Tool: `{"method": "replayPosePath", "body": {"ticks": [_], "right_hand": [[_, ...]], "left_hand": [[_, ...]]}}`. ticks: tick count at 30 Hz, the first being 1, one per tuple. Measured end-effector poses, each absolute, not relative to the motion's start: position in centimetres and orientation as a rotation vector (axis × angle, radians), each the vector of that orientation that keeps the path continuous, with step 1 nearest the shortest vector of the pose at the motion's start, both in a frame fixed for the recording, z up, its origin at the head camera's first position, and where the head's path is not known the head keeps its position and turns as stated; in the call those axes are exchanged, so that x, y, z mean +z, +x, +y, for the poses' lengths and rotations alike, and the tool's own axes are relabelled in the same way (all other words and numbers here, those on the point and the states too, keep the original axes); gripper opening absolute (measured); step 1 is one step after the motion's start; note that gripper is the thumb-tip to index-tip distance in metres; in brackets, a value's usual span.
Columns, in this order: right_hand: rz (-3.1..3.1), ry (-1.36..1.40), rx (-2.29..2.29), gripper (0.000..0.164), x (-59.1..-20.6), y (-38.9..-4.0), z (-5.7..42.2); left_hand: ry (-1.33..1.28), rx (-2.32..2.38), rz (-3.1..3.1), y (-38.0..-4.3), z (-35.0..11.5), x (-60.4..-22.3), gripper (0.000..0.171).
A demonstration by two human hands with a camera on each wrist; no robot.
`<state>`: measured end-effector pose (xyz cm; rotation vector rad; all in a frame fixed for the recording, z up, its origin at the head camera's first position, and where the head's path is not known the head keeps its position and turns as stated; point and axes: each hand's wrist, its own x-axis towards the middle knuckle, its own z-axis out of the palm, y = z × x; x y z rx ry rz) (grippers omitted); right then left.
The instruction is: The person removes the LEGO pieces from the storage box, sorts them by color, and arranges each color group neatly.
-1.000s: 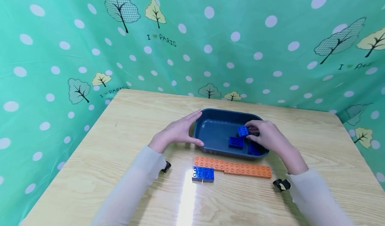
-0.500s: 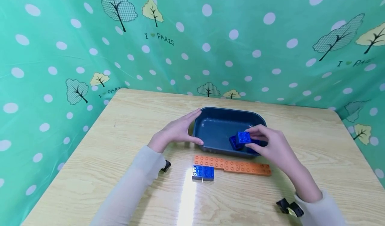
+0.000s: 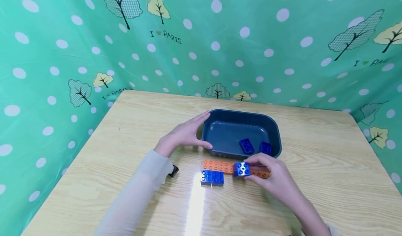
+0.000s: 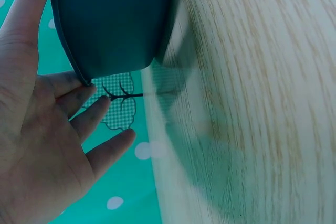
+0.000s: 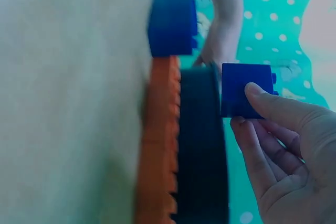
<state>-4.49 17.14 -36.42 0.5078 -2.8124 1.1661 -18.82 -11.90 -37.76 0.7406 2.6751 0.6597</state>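
My right hand (image 3: 274,176) pinches a blue toy building brick (image 3: 241,169) between thumb and fingers, studs up, above the orange brick row (image 3: 216,165). In the right wrist view the same blue brick (image 5: 239,93) appears apart from the row. My left hand (image 3: 182,134) spans the left end of a dark blue rectangular bin (image 3: 221,136), thumb at the front corner and fingers at the back one. The left wrist view shows fingertips touching the bin's rim, the fingers spread and only slightly bent. Two blue bricks (image 3: 246,146) lie inside the bin, toward its right.
Two blue bricks (image 3: 212,178) stand side by side in front of the orange row's left part. The wooden table (image 3: 150,120) backs onto a green dotted cloth (image 3: 176,19). A small black object (image 3: 173,171) sits by the left sleeve.
My right hand has lifted the blue brick out of the bin and carried it forward and left, over the orange row. My left hand has stayed at the bin's left end.
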Motion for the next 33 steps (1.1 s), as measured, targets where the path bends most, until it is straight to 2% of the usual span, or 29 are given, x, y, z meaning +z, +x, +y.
{"method": "replayPosePath", "body": {"ticks": [8,25,33], "right_hand": [[-2.867,0.594,1.167,0.044,-38.0,-3.4,15.4],[-3.047,0.511,0.65,0.039,-38.3,-3.0,12.9],[-3.042,0.557,0.453,0.039,-38.3,-3.1,12.2]], "left_hand": [[0.735,0.649,2.667,-19.1,-11.9,-37.8,0.125],[0.748,0.649,2.668,-19.0,-11.8,-37.7,0.124],[0.764,0.646,2.673,-19.1,-11.8,-37.6,0.124]]}}
